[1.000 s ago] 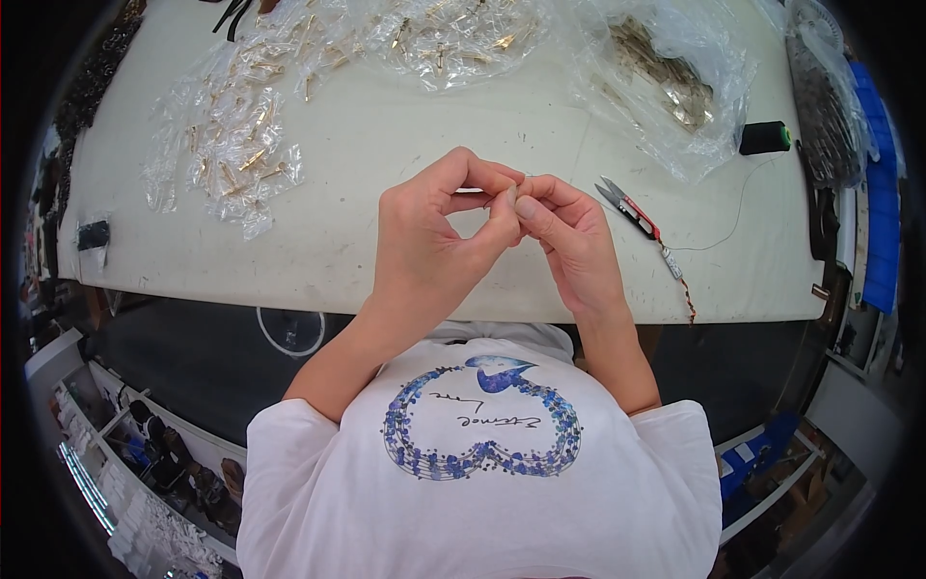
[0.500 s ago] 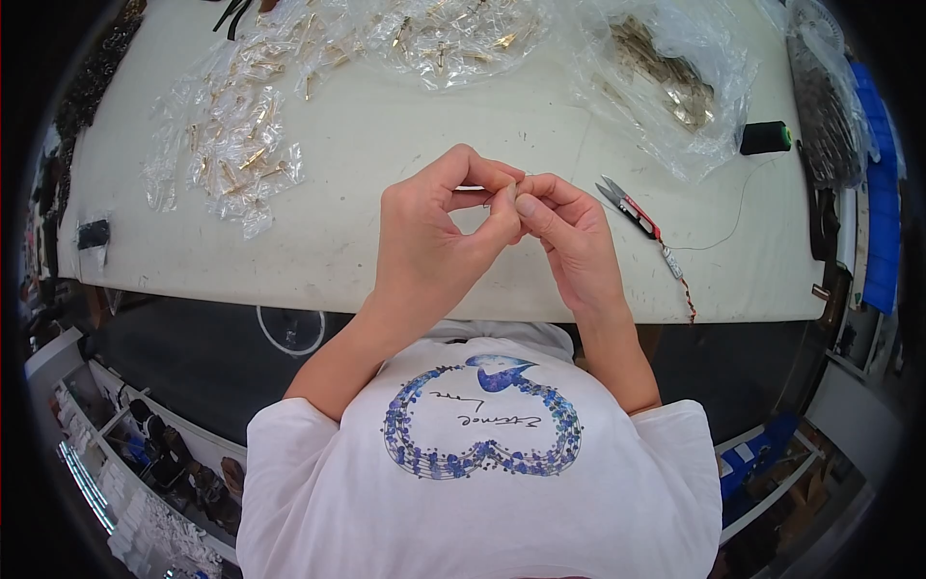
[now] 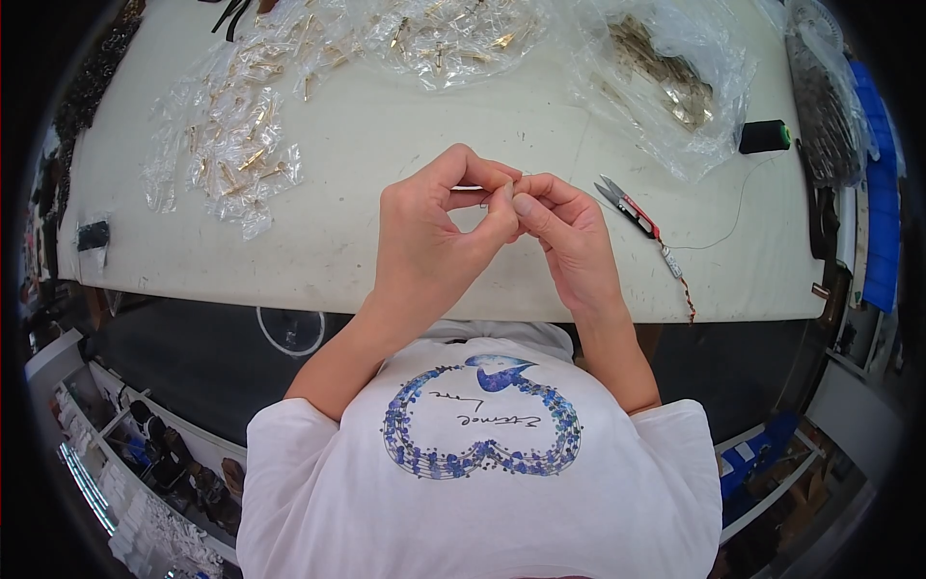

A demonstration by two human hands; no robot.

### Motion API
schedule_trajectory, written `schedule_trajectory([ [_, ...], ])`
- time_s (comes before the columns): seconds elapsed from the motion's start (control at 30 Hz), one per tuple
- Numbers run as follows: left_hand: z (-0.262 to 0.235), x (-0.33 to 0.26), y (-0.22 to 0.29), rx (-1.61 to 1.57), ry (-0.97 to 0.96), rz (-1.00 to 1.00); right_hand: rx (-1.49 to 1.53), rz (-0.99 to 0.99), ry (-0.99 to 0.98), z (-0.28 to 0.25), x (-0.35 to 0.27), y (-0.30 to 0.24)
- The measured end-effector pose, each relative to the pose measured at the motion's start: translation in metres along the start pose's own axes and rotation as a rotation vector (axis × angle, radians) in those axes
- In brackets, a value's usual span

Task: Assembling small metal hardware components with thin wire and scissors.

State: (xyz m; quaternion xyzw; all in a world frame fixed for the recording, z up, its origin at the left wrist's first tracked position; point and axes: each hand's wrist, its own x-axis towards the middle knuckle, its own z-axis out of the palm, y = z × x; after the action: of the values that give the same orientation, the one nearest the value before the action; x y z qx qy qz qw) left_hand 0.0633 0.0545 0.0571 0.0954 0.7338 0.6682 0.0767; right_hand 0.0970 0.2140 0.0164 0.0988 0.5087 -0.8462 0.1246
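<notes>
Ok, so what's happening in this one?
Someone in a white T-shirt holds the left hand and right hand together over a pale table, fingers pinched; what is between them is too small to make out. Red-and-black thread snips lie to the right, a dark spool beyond. Clear plastic packets of gold-coloured pieces spread across the table's far left and middle.

Snips (image 3: 634,213) on bench (image 3: 289,256), just right of right hand (image 3: 574,232). Spool (image 3: 765,137) farther right and back. Packets (image 3: 246,159) back-left of left hand (image 3: 429,227), bag (image 3: 661,125) behind snips.
</notes>
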Motion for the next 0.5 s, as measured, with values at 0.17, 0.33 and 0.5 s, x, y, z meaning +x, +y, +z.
schedule_trajectory([
  [0.17,-0.0001,-0.0013,0.0008,-0.008,0.007,-0.007,-0.013,-0.005,0.010,0.0012,-0.0002,0.0009],
  [0.33,0.0004,-0.0002,-0.0003,0.011,0.010,-0.008,-0.014,-0.008,0.011,0.0004,0.0010,0.0016],
  [0.5,0.0009,0.0001,-0.0025,0.025,0.013,0.024,-0.017,-0.010,0.020,0.0005,0.0004,0.0020],
])
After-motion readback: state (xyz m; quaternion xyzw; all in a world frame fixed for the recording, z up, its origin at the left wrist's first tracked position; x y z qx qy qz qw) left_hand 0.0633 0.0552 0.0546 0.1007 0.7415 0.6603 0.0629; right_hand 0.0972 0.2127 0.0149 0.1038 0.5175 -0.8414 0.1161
